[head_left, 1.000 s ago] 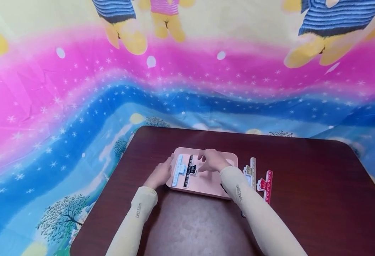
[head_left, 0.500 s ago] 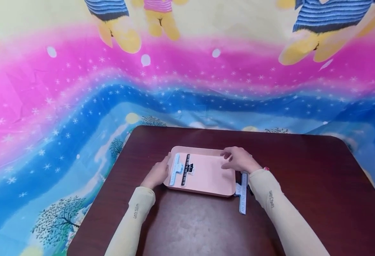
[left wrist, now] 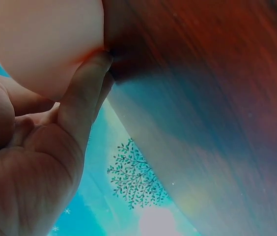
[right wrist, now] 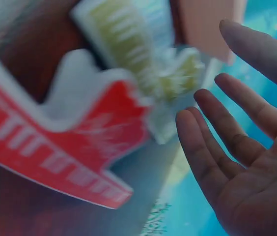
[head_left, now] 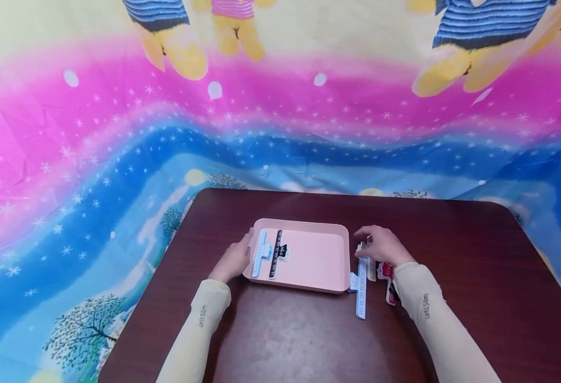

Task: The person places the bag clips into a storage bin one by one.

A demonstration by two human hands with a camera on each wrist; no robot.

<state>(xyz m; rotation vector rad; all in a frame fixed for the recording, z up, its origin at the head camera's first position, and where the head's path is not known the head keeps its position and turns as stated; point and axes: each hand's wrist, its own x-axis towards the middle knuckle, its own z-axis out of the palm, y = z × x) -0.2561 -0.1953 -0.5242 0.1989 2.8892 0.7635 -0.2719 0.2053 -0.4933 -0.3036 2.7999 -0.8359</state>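
My left hand (head_left: 235, 259) holds the left rim of a pink tray (head_left: 345, 255); in the left wrist view, the tray wall (left wrist: 45, 39) sits between its digits. Inside the tray, a light-blue piano-key ruler clip (head_left: 259, 254) and a black one (head_left: 276, 254) lie side by side. My right hand (head_left: 384, 246) hovers right of the tray, fingers apart and holding nothing. Below it lie a blue-white ruler clip (head_left: 362, 292), a gold one (right wrist: 124, 37) and a red one (right wrist: 114, 123), partly hidden by the hand in the head view.
Everything stands on a dark red-brown table (head_left: 476, 276) with rounded corners. A cloth with a colourful cartoon print (head_left: 309, 127) hangs behind and at the left of the table. A dark item, partly hidden, lies beside the red clip.
My right hand has moved right from over the black clip in the tray to the clips on the table. My left hand stays at the tray's rim. The view has shifted slightly.
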